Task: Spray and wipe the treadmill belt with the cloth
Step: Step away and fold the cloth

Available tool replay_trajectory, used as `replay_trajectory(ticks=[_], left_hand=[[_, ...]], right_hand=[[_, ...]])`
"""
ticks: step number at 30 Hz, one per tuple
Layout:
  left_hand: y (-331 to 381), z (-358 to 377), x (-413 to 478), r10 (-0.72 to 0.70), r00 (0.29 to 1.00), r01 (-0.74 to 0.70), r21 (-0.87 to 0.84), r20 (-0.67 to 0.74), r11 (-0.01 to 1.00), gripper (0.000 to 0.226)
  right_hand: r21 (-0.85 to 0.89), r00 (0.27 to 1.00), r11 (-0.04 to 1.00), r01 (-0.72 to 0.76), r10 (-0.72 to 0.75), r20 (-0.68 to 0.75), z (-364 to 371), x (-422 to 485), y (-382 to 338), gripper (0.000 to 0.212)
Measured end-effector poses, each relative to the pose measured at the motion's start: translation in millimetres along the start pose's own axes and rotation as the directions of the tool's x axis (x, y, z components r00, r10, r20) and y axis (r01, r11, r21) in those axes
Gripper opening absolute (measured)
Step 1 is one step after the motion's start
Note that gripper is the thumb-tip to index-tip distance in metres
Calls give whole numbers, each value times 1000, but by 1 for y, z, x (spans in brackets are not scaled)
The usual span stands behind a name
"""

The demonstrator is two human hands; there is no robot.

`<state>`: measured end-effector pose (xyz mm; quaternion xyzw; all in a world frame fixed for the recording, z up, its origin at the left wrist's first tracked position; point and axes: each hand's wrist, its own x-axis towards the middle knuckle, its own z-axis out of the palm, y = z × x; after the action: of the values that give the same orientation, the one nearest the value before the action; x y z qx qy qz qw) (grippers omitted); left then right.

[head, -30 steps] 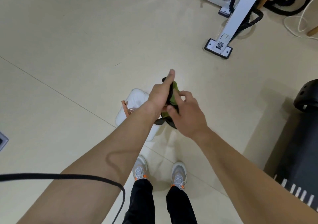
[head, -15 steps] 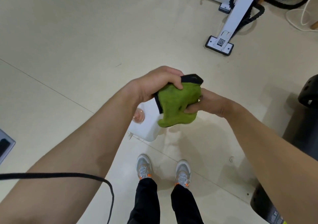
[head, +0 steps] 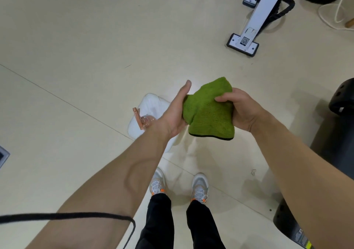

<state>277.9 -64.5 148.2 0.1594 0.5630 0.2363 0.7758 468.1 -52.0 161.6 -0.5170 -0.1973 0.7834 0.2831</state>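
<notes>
A green cloth [head: 208, 114] with a black trim hangs bunched in front of me. My right hand [head: 239, 111] grips its right side. The straight fingers and palm of my left hand [head: 176, 113] lie flat against its left edge. A white spray bottle [head: 151, 105] with a rose-gold nozzle [head: 138, 118] shows under my left wrist, partly hidden; I cannot tell what holds it. A black machine [head: 335, 153], possibly the treadmill, fills the right edge.
I stand on a beige floor [head: 76, 57], my shoes [head: 199, 187] below the hands. A white metal frame foot [head: 243, 44] with black rope stands at the back right. A black cable [head: 67, 215] crosses my left forearm. A grey object [head: 2, 157] sits at the left edge.
My left hand went from gripping the cloth's top to lying flat along its left side. The cloth has opened out wider, and my right hand has shifted to its right side.
</notes>
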Motion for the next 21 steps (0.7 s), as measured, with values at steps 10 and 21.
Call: replay_trajectory(ticks=[10,21], left_hand=[[-32,-13,6,388,909,-223,608,-153,762,57],[-100,-46,19,247,951,143,974,-184,174,34]], right_hand=[[-381,851,909,-168,-62,-522,-23,25,30,27],[-989,979,10,-147,-145,-147,-14,38,121,19]])
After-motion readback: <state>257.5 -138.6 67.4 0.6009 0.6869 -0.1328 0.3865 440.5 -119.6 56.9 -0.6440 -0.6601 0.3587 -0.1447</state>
